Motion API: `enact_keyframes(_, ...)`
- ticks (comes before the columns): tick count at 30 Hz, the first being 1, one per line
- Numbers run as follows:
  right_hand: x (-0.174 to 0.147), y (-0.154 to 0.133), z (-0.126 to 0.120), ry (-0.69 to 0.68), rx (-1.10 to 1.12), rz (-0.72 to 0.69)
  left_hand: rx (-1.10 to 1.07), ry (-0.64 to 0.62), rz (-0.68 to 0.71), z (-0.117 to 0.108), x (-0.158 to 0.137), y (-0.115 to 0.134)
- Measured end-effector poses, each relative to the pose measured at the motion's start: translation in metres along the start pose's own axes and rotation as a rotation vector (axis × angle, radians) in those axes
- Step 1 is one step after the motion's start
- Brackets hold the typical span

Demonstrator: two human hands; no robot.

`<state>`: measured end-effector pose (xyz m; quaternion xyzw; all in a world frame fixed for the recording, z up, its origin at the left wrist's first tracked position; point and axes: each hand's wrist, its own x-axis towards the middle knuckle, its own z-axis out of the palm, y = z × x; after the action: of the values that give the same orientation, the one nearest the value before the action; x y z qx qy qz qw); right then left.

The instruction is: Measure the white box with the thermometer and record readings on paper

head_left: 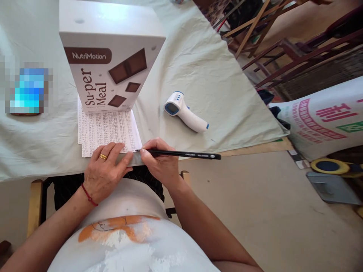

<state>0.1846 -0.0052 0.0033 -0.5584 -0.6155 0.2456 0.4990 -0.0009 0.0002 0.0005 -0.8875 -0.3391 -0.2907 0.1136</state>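
Note:
Sheets of paper (107, 130) covered in dense rows of small writing lie near the table's front edge. My left hand (104, 170) rests on their lower edge, fingers spread out flat; a gold ring and a red string bracelet show on it. Between the thumb and fingers of my right hand (163, 160) is a black pen (187, 154). Its tip points left, at the lower right corner of the top sheet. A white box (99, 83) printed "NutriMotion Su-per Meal" stands upright on the back part of the sheets and hides it.
A white and blue infrared thermometer (184, 113) lies right of the box. At the left is a blurred-out object (30, 92). A pale cloth (227, 117) covers the table. On the right are a printed sack (326, 117), wooden chairs (295, 56) and a grey dustpan-like item (331, 187).

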Motion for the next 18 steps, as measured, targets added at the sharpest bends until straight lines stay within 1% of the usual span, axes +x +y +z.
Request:
enact_keyframes(5, -0.0007, 0.0006, 0.0003, -0.002, -0.004, -0.054, 0.004, -0.006, 0.005, -0.0004, -0.0001, 0.0002)
enact_keyframes(10, -0.0011, 0.0016, 0.0, 0.014, -0.01, -0.045, -0.004, -0.009, -0.005, -0.0001, -0.0004, 0.0009)
enact_keyframes(13, -0.001, 0.0016, 0.0, 0.013, -0.025, -0.065, -0.009, -0.013, -0.004, -0.0002, -0.0005, 0.0011)
enact_keyframes(18, -0.0006, 0.0014, -0.0007, -0.017, -0.042, -0.059, -0.011, -0.019, -0.007, 0.0, -0.0012, 0.0009)
